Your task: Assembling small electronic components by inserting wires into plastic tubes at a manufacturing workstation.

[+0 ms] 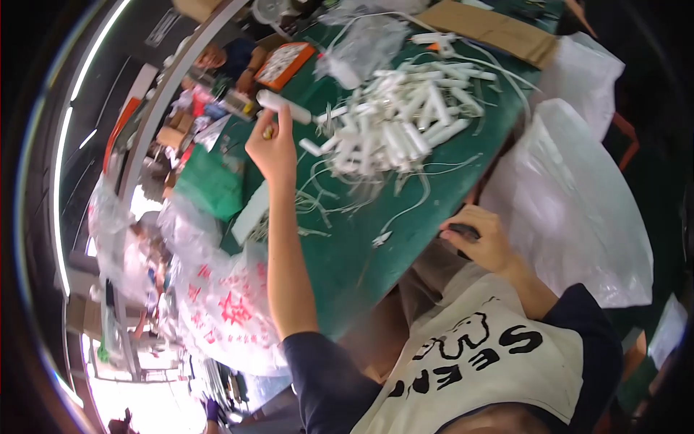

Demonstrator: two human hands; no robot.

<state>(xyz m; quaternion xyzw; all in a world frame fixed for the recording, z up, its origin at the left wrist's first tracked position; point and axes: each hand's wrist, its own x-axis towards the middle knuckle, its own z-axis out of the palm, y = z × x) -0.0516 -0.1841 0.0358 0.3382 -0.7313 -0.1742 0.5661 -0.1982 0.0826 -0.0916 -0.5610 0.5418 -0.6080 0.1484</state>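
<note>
My left hand (273, 145) is raised over the far left part of the green table, with thumb and fingers closed on a white plastic tube (295, 110). Just right of it lies a large heap of similar white tubes (405, 119), many with thin white wires trailing out. My right hand (486, 237) is by the table's near right edge, its fingers wrapped round a small black object (464, 231). Most of that object is hidden in the hand, so its kind cannot be made out. A loose white wire with a small connector (382, 239) rests on the table between my hands.
The green table (354, 253) runs diagonally. Big clear plastic bags (571, 210) stand along its right side. A printed plastic bag (228, 307) and a green bag (211, 181) crowd the left. At the back are an orange tray (285, 64), cardboard (491, 29) and another person (238, 59).
</note>
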